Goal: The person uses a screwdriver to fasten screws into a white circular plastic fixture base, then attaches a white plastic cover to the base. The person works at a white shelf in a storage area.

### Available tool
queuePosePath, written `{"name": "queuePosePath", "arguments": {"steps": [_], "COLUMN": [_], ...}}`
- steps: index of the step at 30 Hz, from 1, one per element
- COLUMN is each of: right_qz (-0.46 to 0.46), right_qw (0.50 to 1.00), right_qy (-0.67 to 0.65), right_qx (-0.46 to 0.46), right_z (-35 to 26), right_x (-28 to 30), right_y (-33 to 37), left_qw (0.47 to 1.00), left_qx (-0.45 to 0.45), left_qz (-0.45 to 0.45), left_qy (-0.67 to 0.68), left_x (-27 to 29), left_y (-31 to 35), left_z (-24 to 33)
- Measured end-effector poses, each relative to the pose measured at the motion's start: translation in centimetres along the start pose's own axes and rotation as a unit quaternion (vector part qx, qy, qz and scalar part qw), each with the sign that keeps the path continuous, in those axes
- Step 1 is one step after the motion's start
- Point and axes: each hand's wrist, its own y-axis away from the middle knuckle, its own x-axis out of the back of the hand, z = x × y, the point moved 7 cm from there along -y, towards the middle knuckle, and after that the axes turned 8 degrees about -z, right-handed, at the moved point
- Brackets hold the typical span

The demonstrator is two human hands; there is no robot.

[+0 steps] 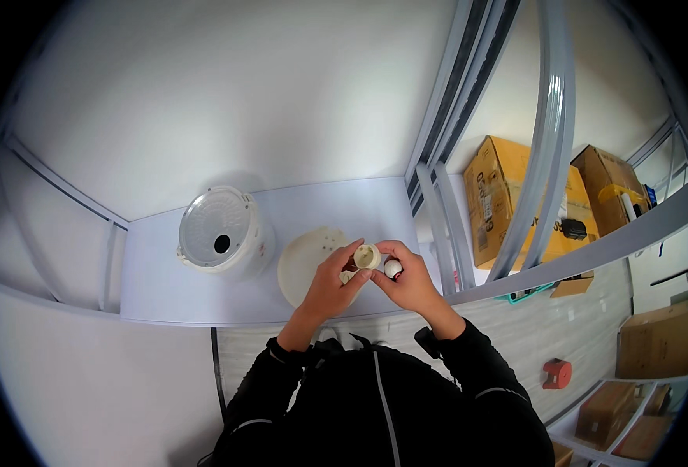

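A small cream-coloured round cap-like part (366,257) is held up between both hands, its hollow side facing me. The fingers of my left hand (332,284) are closed round its left side. My right hand (412,286) pinches its right edge, with a small white rounded piece (393,268) also tucked against the fingers. Something reddish-brown shows by my left fingers, too small to make out. Under and left of my hands lies a cream round disc (296,268) with small dark spots. Farther left stands a white tub-like container (250,241) with a dark round hole inside.
The pale table (157,292) meets a white wall behind. Grey metal frame bars (542,148) rise on the right. Beyond them are cardboard boxes (493,206) and a black object (573,229). A red stool (557,373) stands on the floor at lower right.
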Motion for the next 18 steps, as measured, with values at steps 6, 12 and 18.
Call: {"name": "queuePosePath", "arguments": {"steps": [6,12,18], "right_qz": [0.004,-0.020,-0.006], "right_qw": [0.999,0.999,0.991], "right_qy": [0.042,0.010,-0.031], "right_qx": [0.020,0.037,0.129], "right_z": [-2.0,-1.7,-2.4], "right_x": [1.0,0.3,0.5], "right_y": [0.0,0.0,-0.9], "left_qw": [0.988,0.993,0.997], "left_qx": [-0.039,-0.031,-0.044], "left_qz": [0.046,0.042,0.017], "left_qy": [-0.145,-0.102,-0.066], "left_x": [1.2,1.3,1.2], "left_y": [-0.3,0.0,0.4], "left_z": [2.1,1.9,2.1]}}
